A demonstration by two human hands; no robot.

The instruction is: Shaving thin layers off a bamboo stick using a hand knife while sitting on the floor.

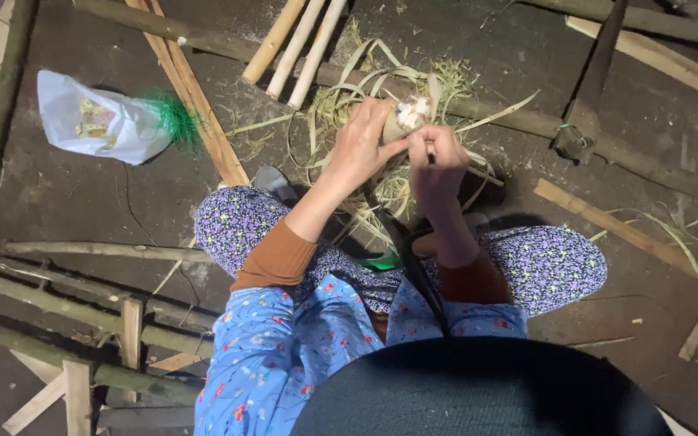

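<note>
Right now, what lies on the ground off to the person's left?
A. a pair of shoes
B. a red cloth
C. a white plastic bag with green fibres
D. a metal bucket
C: a crumpled white plastic bag with green fibres at its mouth lies on the dark floor.

Two bare hands show, the left hand [359, 145] and the right hand [438, 161]. One small pale leaf-wrapped bundle [405, 117] sits between them. Three pale peeled round wooden sticks [296, 48] lie side by side. One white crumpled plastic bag [94, 121] is there, with one green fringed tuft [173, 117] beside it. Loose pale-green leaf strips [381, 81] form one heap, too tangled to count.
</note>
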